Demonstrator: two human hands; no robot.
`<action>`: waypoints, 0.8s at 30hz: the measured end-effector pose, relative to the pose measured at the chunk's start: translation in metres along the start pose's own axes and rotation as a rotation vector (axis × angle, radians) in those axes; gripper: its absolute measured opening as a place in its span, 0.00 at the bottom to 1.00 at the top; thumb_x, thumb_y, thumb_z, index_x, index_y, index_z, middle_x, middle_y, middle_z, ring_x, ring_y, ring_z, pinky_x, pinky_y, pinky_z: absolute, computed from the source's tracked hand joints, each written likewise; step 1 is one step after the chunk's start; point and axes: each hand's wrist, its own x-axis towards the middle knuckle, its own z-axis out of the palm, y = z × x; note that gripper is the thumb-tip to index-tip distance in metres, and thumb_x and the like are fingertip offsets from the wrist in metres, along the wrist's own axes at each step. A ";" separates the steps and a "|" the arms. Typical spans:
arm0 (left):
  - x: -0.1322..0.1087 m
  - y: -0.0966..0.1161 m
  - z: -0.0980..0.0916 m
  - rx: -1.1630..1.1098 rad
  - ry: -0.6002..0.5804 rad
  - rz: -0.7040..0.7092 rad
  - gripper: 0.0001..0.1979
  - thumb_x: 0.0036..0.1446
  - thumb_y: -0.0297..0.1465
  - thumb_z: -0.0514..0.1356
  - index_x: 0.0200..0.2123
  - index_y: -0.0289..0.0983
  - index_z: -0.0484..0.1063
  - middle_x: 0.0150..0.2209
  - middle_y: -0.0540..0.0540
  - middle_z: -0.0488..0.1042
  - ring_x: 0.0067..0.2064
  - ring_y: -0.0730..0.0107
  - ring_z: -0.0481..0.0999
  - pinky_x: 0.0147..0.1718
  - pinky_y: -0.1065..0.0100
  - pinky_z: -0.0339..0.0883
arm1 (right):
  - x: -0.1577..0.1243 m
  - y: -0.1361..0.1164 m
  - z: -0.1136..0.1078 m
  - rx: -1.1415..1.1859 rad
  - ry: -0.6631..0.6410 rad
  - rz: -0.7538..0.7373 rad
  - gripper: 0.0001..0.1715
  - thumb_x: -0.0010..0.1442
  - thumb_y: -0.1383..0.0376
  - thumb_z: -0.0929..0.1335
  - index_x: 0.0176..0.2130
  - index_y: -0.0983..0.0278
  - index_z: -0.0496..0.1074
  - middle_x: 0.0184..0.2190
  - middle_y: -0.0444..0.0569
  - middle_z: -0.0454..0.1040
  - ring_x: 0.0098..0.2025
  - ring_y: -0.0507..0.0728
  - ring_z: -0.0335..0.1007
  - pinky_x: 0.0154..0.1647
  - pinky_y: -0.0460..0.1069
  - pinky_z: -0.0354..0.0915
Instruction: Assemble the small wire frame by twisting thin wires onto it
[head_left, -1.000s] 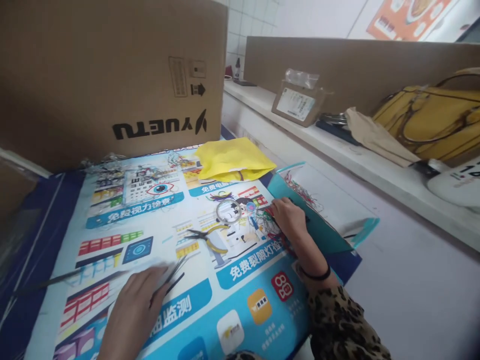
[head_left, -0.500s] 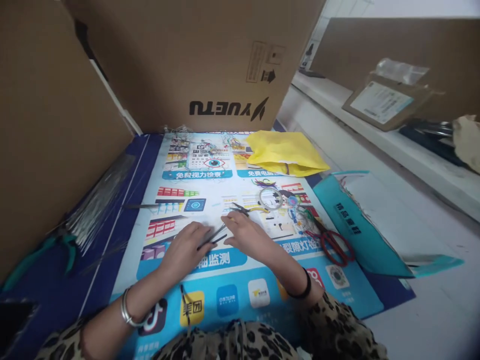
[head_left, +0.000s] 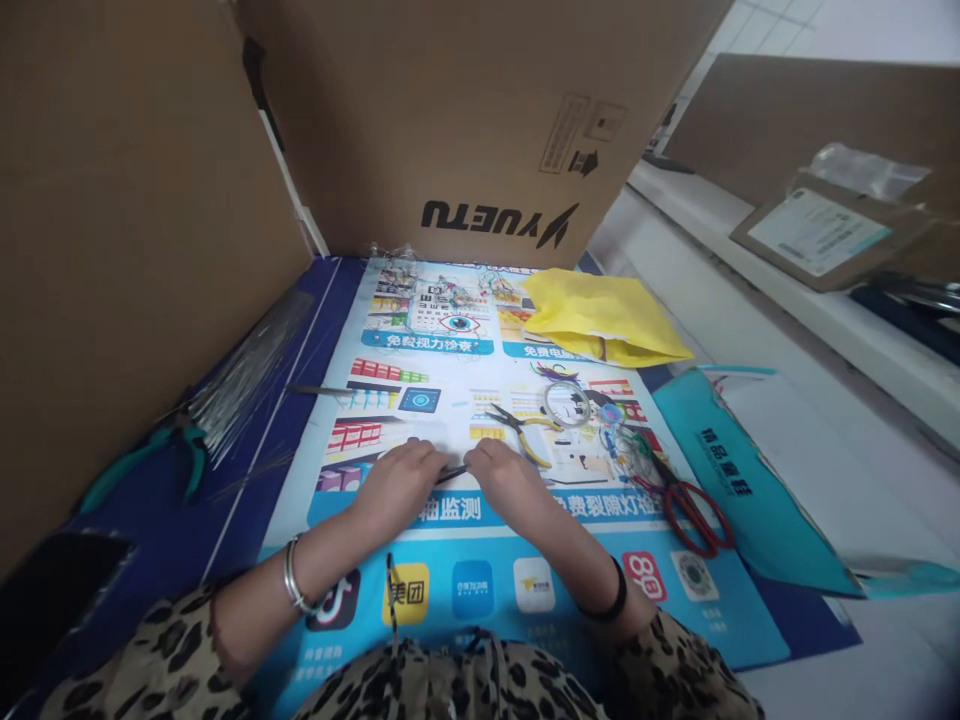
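Observation:
My left hand [head_left: 401,485] is closed, its fingertips pinched on one end of a thin dark strand [head_left: 452,473], whose exact kind I cannot make out. Close on the right, my right hand [head_left: 506,488] pinches the other end, and the fingers hide most of the strand. Just beyond the right hand lie yellow-handled pliers [head_left: 531,432] with their jaws apart, touched by neither hand. A clear ring-shaped coil [head_left: 567,403] rests behind those pliers.
Red-handled scissors [head_left: 697,518] and tangled coloured threads [head_left: 626,450] lie at right, beside a teal bag [head_left: 739,475]. A yellow pouch [head_left: 604,315] lies farther back. Left are green-handled pliers [head_left: 146,455] and a wire bundle [head_left: 244,385]. Cardboard [head_left: 450,120] walls the back and left.
My hands have come closer together, and the grey strands between them no longer show in full. The yellow-handled pliers now lie fully visible beyond the right hand. The view has shifted left.

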 end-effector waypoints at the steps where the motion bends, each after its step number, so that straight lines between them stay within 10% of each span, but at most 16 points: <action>1: 0.000 0.003 -0.002 0.054 -0.009 0.011 0.07 0.58 0.24 0.53 0.35 0.35 0.71 0.32 0.44 0.71 0.37 0.60 0.70 0.36 0.62 0.64 | 0.000 -0.003 -0.002 -0.024 -0.001 -0.018 0.07 0.59 0.73 0.61 0.35 0.65 0.68 0.34 0.51 0.69 0.39 0.57 0.64 0.36 0.49 0.62; 9: 0.007 0.012 -0.006 0.213 -0.110 0.051 0.05 0.55 0.21 0.53 0.32 0.32 0.67 0.33 0.41 0.70 0.36 0.58 0.70 0.35 0.60 0.65 | 0.013 -0.019 -0.012 -0.135 0.005 -0.137 0.08 0.56 0.76 0.63 0.29 0.67 0.69 0.26 0.52 0.69 0.30 0.58 0.64 0.27 0.51 0.59; 19: 0.000 0.010 0.006 0.183 -0.032 0.054 0.05 0.59 0.23 0.49 0.38 0.34 0.63 0.35 0.42 0.68 0.37 0.59 0.69 0.34 0.62 0.64 | -0.001 0.009 0.015 0.035 0.271 0.038 0.13 0.59 0.66 0.64 0.44 0.66 0.70 0.39 0.54 0.70 0.42 0.59 0.63 0.42 0.52 0.62; 24: -0.001 0.002 0.006 0.110 0.002 0.106 0.06 0.57 0.23 0.52 0.39 0.35 0.63 0.35 0.44 0.69 0.37 0.61 0.69 0.34 0.64 0.63 | -0.003 0.024 0.017 0.140 0.274 -0.116 0.10 0.61 0.66 0.62 0.40 0.65 0.72 0.34 0.51 0.72 0.39 0.56 0.66 0.40 0.50 0.63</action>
